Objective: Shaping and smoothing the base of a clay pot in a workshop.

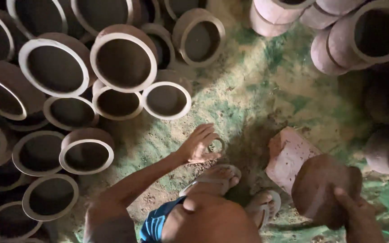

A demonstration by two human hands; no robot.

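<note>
Left hand: fingers spread, palm down, released; fingertips at a small metal ring lying on the floor.
Small metal ring: thin, round, dull grey, flat on the dirt just right of the left hand.
Right hand: clenched on the lower edge of a clay piece.
Clay piece: dark brown, rounded, matte, rough surface; held above the floor at lower right, tilted.
Brick: reddish-pink, rectangular, chipped edges; on the floor just left of the clay piece.
Feet in sandals: pale straps, between the two hands.
Shorts: blue, striped, at the bottom edge.
Floor: packed earth, sandy, patches of green.
Clay pots, left: round open mouths, pale rims, brown walls, packed close, touching.
Clay pots, right: pinkish-brown, stacked on their sides.
</note>
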